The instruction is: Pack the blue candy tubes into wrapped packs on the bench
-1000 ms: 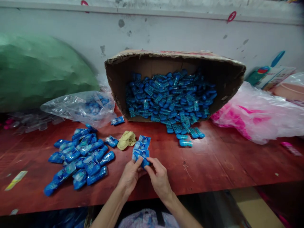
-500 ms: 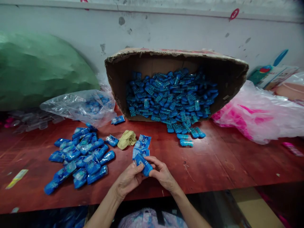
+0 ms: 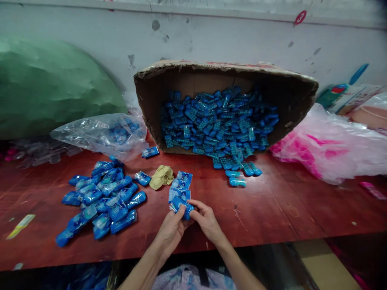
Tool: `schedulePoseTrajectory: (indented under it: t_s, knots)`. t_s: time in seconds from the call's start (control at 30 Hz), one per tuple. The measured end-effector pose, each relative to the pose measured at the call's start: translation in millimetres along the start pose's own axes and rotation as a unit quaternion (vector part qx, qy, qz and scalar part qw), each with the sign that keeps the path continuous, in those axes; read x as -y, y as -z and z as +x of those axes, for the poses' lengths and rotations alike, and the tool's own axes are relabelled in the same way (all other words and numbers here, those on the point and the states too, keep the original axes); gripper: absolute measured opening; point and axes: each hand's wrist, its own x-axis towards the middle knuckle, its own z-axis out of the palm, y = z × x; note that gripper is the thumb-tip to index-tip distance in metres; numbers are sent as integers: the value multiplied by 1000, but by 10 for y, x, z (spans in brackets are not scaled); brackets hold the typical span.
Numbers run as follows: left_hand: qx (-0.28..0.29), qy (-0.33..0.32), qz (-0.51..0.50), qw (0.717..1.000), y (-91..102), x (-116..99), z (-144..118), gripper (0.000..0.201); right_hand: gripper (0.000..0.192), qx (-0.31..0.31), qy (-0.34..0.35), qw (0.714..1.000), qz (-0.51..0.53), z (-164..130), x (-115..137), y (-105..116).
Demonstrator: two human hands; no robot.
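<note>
At the near edge of the red counter (image 3: 272, 209), a single blue packet (image 3: 182, 206) is pinched between both hands: the left hand (image 3: 171, 230) is closed on its near end, the right hand (image 3: 207, 220) on its far side. The packet is held just above the counter, touching the lowest of a short row of sleeves (image 3: 180, 185); three or four can be counted there. By the look of it, the step in hand is wrapping one piece, and the next move would call for a firm two-sided grip while the packet is seated.

One heap of wrapped packets (image 3: 102, 199), too many to count, is spread to the left. One tipped cardboard box (image 3: 225, 108) is filled with loose blue pieces. One yellow rag (image 3: 161, 177) and one clear bag (image 3: 102, 135) are also seen.
</note>
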Motion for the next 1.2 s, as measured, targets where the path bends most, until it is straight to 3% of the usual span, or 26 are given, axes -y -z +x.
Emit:
schedulePoseTrajectory:
  t_s: [0.2, 0.3, 0.5, 0.8, 0.97, 1.2]
  knots:
    - [-52, -53, -3, 997, -19, -10, 11, 24, 32, -30, 17, 998, -61, -37, 61, -97]
    - [-37, -38, 43, 998, -23, -56, -1, 29, 31, -59, 43, 993, -98, -62, 116, -99]
    - [-32, -49, 105, 993, 6, -205, -16, 29, 33, -7, 101, 978, -180, -86, 213, -27]
    - [61, 19, -21, 998, 167, -190, 16, 18, 38, 13, 78, 993, -82, -52, 200, -17]
    - [47, 32, -49, 997, 169, -150, 2, 15, 50, 17, 39, 999, -15, -16, 194, 27]
    - [26, 21, -4, 999, 106, -110, 16, 18, 50, 41, 26, 996, -80, -29, 201, 26]
